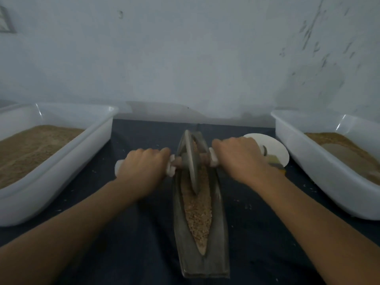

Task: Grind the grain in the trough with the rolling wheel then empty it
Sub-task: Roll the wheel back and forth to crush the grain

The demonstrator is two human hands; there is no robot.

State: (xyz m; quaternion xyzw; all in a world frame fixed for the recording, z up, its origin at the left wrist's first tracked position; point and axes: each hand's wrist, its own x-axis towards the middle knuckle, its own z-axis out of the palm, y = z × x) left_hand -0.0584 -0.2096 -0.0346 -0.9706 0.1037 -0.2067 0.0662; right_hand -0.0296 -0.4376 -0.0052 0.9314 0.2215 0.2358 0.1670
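- Head view looks down on a long, boat-shaped trough point(202, 258) lying lengthwise on a dark cloth point(131, 254), its narrow end toward the wall point(185, 58).
- Brown grain point(198, 214) fills the groove along most of its length.
- The rolling wheel point(190, 161) stands upright in the groove in the trough's far half, its axle running crosswise.
- The left hand point(141, 168) is curled round the white handle point(119, 166) on the left of the axle; the right hand point(238, 156) is curled round the white handle on the right.
- A white tub point(61, 169) stands on the left, holding tan ground material; the left forearm passes just beside its near corner.
- A second white tub point(329, 173) stands on the right with similar brown contents.
- Between the right hand and that tub lies a white plate point(273, 145), partly hidden behind the hand; something yellowish sits on it, too blurred to identify.
- Small pale specks lie scattered on the cloth near both tubs.
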